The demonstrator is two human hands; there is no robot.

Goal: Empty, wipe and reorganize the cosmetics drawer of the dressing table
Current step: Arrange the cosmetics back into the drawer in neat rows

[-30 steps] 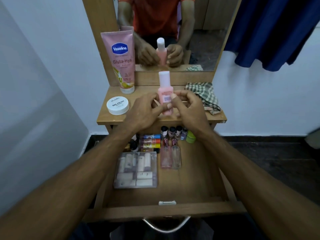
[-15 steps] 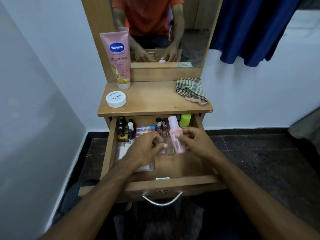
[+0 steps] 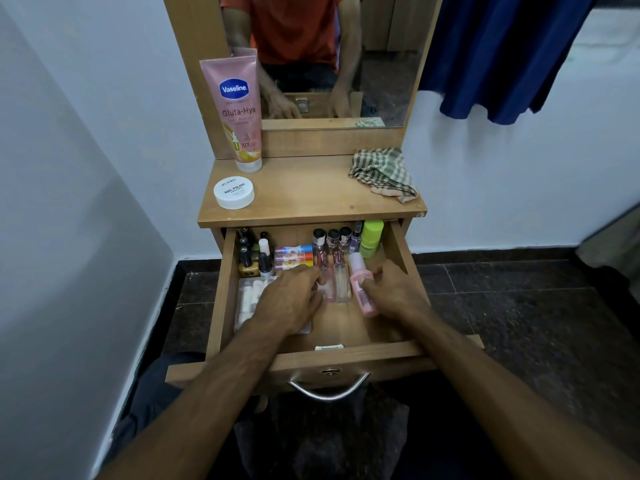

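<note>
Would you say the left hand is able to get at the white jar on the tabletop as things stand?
Probably yes: the jar sits uncovered near the left front corner, and the left hand, holding nothing, is in the drawer just below.

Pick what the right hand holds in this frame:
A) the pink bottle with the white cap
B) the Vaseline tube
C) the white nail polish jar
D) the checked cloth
A: the right hand grips the pink bottle inside the open drawer; the other three things sit on the tabletop.

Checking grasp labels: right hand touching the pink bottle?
Touching. Head view shows the right hand with fingers curled round the pink bottle inside the drawer.
</note>
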